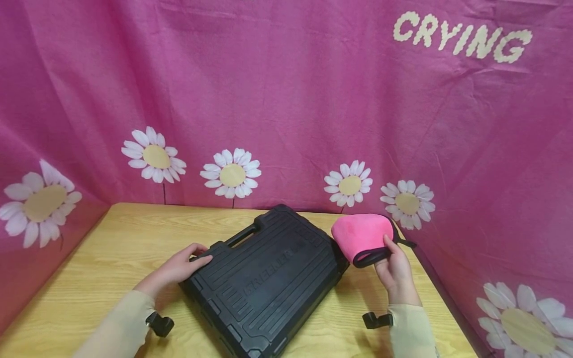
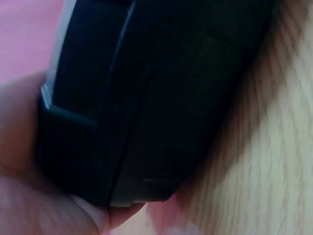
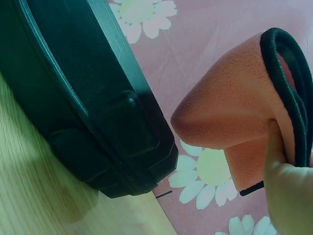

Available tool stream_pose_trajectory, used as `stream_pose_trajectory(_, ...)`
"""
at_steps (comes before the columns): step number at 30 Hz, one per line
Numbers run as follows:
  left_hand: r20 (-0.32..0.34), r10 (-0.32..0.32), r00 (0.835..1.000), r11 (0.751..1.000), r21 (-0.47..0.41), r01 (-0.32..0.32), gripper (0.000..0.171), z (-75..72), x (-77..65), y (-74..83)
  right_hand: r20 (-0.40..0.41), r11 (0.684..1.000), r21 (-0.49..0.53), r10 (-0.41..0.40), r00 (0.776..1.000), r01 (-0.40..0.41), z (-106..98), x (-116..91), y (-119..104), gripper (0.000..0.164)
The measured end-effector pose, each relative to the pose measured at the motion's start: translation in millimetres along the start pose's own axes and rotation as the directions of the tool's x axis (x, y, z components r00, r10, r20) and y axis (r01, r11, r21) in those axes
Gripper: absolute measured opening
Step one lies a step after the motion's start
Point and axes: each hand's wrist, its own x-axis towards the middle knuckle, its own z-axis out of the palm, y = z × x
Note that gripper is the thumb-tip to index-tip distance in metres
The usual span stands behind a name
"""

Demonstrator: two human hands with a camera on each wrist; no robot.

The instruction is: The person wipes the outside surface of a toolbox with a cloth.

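Note:
A black hard plastic carrying case point(image 1: 268, 278) with raised lettering and a handle lies slantwise over the wooden table. My left hand point(image 1: 181, 263) grips its left corner near the handle, thumb on top and fingers round the edge. In the left wrist view, the thumb and a fingertip point(image 2: 122, 215) show at the case's corner. My right hand point(image 1: 397, 273) pinches a folded pink cloth point(image 1: 364, 232) with black edging, beside the case's right corner. The right wrist view shows the cloth point(image 3: 230, 93) raised, folded over on itself, with the thumb pressed on it.
The light wooden table point(image 1: 134, 233) ends at a pink curtain point(image 1: 286, 99) printed with daisies, which rises at the back and both sides. A black wrist mount point(image 1: 159, 324) sticks out from the left sleeve, another point(image 1: 377, 320) from the right.

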Motion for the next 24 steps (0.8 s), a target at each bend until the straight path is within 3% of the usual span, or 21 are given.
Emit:
stream_pose_trajectory(7,0.063,-0.031,0.998,1.000,0.002,0.031,0.067,-1.0,3.4,-4.2,-0.065,0.999,-0.026,0.019,0.998,-0.021,1.9,0.4,0.0,0.023)
stream_pose_trajectory(24,-0.047,-0.143,0.989,0.986,-0.088,0.139,0.065,10.7,-3.7,2.8,-0.093,0.997,-0.058,0.035,0.995,-0.040,0.7,1.5,-1.7,0.026)
